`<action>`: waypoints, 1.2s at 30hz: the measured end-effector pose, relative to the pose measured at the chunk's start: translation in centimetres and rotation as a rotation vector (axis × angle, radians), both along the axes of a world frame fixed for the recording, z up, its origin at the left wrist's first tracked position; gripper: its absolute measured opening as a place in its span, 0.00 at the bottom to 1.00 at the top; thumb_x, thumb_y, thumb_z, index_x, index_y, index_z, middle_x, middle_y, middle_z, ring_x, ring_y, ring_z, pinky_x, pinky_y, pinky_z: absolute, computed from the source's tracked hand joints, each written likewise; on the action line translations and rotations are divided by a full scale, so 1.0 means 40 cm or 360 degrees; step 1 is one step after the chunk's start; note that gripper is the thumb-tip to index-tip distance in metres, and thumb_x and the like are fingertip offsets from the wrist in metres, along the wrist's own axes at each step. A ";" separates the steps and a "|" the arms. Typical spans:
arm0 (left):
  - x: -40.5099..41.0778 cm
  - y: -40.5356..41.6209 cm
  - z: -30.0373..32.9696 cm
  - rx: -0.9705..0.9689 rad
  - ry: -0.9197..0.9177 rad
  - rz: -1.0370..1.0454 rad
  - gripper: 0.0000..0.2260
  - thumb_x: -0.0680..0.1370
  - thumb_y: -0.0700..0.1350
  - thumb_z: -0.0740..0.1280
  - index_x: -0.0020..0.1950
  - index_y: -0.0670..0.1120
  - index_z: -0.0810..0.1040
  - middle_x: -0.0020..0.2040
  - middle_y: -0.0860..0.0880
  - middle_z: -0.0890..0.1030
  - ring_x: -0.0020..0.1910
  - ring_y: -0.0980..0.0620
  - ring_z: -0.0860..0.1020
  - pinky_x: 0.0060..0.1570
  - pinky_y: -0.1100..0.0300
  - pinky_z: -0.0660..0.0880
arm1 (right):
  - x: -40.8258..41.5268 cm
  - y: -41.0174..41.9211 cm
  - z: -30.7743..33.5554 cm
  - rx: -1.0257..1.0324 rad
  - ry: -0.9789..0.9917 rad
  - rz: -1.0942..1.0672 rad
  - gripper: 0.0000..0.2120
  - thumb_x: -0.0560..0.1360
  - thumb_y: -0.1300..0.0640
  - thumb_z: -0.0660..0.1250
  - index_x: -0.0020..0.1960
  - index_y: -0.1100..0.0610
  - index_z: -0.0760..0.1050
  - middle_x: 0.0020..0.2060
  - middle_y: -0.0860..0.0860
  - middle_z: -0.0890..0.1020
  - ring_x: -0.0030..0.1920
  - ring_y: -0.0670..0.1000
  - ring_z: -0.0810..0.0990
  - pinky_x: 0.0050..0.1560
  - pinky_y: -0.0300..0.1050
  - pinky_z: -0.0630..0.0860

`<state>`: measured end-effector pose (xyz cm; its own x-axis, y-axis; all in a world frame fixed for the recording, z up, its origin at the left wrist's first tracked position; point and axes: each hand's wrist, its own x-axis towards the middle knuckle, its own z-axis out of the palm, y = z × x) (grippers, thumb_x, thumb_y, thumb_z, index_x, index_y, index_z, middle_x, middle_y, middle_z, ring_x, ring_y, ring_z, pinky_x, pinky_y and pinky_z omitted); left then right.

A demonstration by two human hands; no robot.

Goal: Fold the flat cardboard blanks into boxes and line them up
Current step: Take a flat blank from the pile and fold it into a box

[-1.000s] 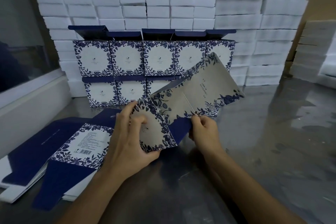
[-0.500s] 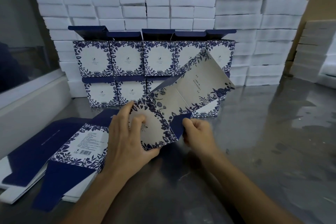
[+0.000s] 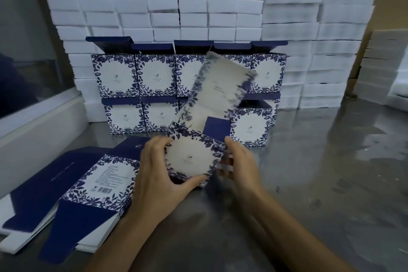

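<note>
cardboard blank tilts up-right lengthwise, away from viewer; both hands' fingers clamp its near panel.

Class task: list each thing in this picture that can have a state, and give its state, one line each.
blank in hand: half folded, off the table, panels bent, blurred
left hand: grips the blank's left edge
right hand: holds the blank's right side
stack of flat blanks: unfolded, lying flat
finished boxes: folded, two rows, top flaps open
foam blocks: stacked

Motion is blurring the blank's raised panel, and its small print is proving unreadable. The blank is hiding the right hand's fingertips and covering part of the folded boxes behind.
</note>
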<state>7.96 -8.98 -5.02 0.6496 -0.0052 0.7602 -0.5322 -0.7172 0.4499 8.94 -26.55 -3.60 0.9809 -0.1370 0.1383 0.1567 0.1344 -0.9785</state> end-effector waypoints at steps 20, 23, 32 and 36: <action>-0.012 -0.031 0.005 -0.0696 0.0188 -0.0582 0.04 0.79 0.59 0.60 0.52 0.62 0.68 0.35 0.58 0.77 0.32 0.61 0.74 0.33 0.68 0.70 | -0.018 -0.018 0.053 -0.0162 -0.0424 -0.0224 0.18 0.68 0.32 0.63 0.50 0.44 0.74 0.48 0.53 0.82 0.46 0.50 0.79 0.51 0.55 0.77; 0.008 -0.017 0.008 -0.1057 0.0407 -0.0317 0.15 0.77 0.64 0.63 0.43 0.53 0.68 0.30 0.56 0.74 0.29 0.61 0.71 0.34 0.60 0.69 | -0.029 -0.015 0.047 -0.0358 -0.0600 -0.0308 0.19 0.72 0.33 0.61 0.53 0.46 0.74 0.47 0.57 0.80 0.46 0.59 0.77 0.52 0.62 0.76; 0.048 0.012 -0.021 -0.1410 0.0948 -0.0232 0.23 0.82 0.46 0.62 0.27 0.45 0.65 0.22 0.47 0.66 0.20 0.49 0.69 0.23 0.59 0.70 | -0.033 -0.009 0.032 -0.0715 -0.0814 -0.0482 0.20 0.74 0.34 0.63 0.57 0.46 0.74 0.52 0.41 0.78 0.58 0.49 0.76 0.58 0.52 0.74; 0.037 0.007 -0.011 -0.1433 0.0963 -0.0286 0.27 0.81 0.50 0.64 0.22 0.46 0.67 0.21 0.44 0.68 0.20 0.48 0.70 0.22 0.59 0.70 | -0.035 -0.004 0.028 -0.0765 -0.0855 -0.0535 0.20 0.72 0.34 0.65 0.57 0.45 0.73 0.53 0.39 0.77 0.59 0.47 0.75 0.59 0.47 0.73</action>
<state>9.43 -8.71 -5.46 0.9615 0.2597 0.0895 -0.1113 0.0702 0.9913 7.54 -26.72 -2.49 0.6799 -0.2189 0.6999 0.5810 -0.4216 -0.6962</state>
